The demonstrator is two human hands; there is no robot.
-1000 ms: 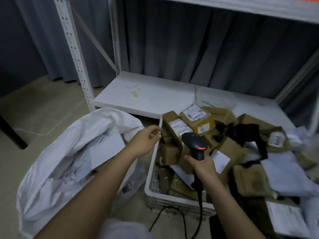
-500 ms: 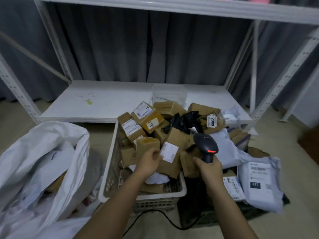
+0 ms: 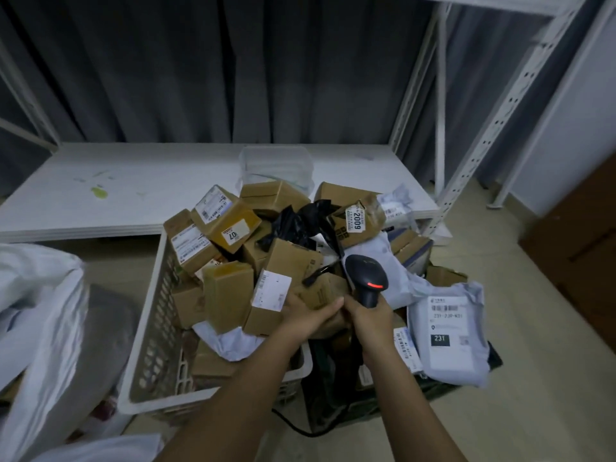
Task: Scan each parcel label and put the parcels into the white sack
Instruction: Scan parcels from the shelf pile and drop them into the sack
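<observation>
The left hand (image 3: 308, 315) has swung from the white sack (image 3: 43, 315) to grip a small brown cardboard parcel (image 3: 325, 291) beside the right hand (image 3: 371, 320), which holds the black handheld scanner (image 3: 366, 278), ready for scanning.

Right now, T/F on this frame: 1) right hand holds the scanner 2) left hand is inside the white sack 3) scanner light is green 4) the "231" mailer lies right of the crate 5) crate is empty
1) True: the right hand grips the scanner.
2) False: the left hand is on a cardboard parcel at the crate; the white sack lies left.
3) False: it glows red.
4) True: the grey mailer lies right.
5) False: it is piled with parcels.
</observation>
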